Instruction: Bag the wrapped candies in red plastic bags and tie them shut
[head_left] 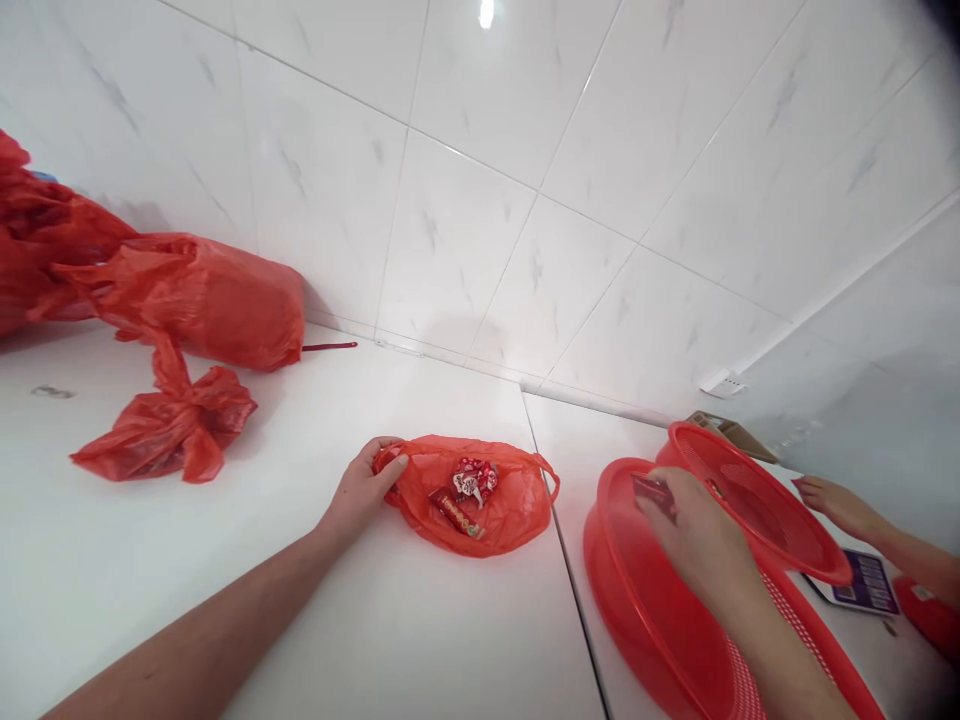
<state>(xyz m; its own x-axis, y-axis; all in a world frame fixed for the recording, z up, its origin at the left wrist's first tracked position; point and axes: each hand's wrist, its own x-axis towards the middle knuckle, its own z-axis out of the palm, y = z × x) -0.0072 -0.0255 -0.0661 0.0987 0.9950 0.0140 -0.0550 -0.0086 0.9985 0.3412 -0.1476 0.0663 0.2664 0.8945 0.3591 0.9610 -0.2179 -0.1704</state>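
Observation:
My left hand (376, 475) pinches the left rim of a thin red plastic bag (517, 520), which lies spread with its mouth up on the white table. Inside it are a red-and-white wrapped sweet (475, 480) and a long red wrapped bar (456, 514). Over the near red plastic basket (611, 560), my right hand (694, 525) grips a small dark red packet (654, 493), partly covered by the fingers. My right forearm hides much of the basket's inside.
A knotted red bag (169, 420) and a bulky red bag (217, 300) sit at the left. Another red basket (757, 500) leans at the right, near a co-worker's hand (840, 507). Further right lies a purple printed card (866, 582). A tiled wall (480, 220) borders the table.

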